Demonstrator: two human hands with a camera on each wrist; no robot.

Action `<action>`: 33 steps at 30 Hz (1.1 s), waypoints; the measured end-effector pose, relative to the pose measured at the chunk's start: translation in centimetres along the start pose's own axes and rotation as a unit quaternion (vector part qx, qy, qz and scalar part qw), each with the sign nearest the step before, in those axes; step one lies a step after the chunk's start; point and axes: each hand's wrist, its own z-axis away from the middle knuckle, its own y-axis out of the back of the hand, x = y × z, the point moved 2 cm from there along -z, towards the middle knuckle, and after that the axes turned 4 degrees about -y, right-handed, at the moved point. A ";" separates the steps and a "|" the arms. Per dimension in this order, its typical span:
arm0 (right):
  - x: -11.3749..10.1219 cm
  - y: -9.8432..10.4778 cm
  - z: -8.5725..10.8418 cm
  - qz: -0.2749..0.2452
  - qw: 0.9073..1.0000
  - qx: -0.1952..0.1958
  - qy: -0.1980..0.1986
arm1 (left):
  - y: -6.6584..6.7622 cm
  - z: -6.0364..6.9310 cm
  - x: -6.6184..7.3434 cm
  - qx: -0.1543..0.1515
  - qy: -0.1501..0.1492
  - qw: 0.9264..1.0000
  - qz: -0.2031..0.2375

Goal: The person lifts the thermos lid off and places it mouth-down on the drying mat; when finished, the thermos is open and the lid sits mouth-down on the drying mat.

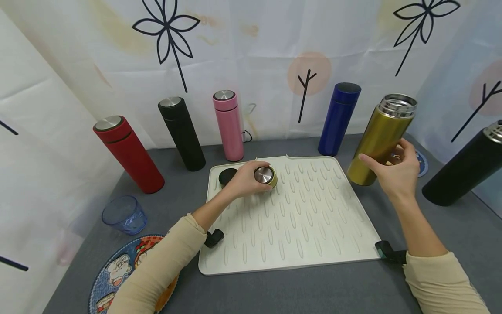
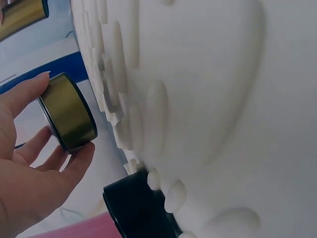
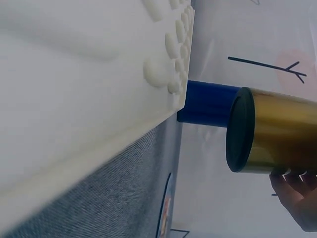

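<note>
Pinched between the curled fingers and thumb of the left hand: a gold flask lid with a steel top, held just above the far left part of a ribbed white mat. Gripped in the curled fingers of the right hand: a matching gold flask, steel neck bare, base lifted off the grey desk, near the back right corner. Just left of the gold lid, resting on the mat: a black lid. By the desk's right edge: a large black flask, steel neck also bare.

By the look of it, two flasks uncapped, neither lid back in place. Still capped, left to right along the desk's back edge: a red flask near the back left corner, a slim black flask, a pink flask, a blue flask.

Farther out, by the left edge: a blue glass tumbler. Toward the front left corner: a round cartoon-print placemat, partly under a beige sleeve.
</note>
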 end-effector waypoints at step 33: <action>11.6 3.5 -7.4 0.044 0.996 -0.070 0.030 | -0.9 -2.7 -1.2 -0.042 0.086 0.995 -0.036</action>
